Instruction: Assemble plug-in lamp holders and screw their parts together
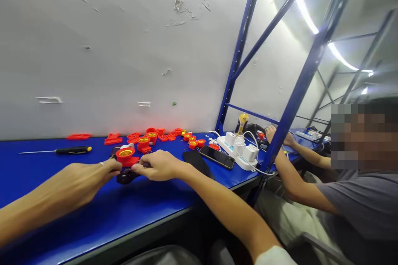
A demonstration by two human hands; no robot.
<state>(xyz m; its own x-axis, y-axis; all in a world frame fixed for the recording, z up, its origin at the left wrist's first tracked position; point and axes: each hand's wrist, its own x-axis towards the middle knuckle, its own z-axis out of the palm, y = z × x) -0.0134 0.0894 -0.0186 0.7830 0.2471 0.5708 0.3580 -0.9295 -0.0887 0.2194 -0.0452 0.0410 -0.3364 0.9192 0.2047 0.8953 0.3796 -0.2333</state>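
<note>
My left hand (82,180) reaches in from the left, its fingers pinched at the side of a dark object (126,177) whose kind I cannot make out. A red cup-shaped part (125,159) with a yellow inner ring sits at the top of this dark object. From the right, my right hand (161,165) has its fingers wrapped round the dark object's other end. Both hands hold it just above the blue table (108,215). Just behind it stand more red cup-shaped parts (144,145) with yellow rings.
A screwdriver (73,150) lies at the left; flat red pieces (113,139) lie along the wall. To the right are a phone (217,157), a dark flat item (196,163), a white power strip (239,153) with chargers and a blue rack post (294,87). Beyond it sits a co-worker (351,203).
</note>
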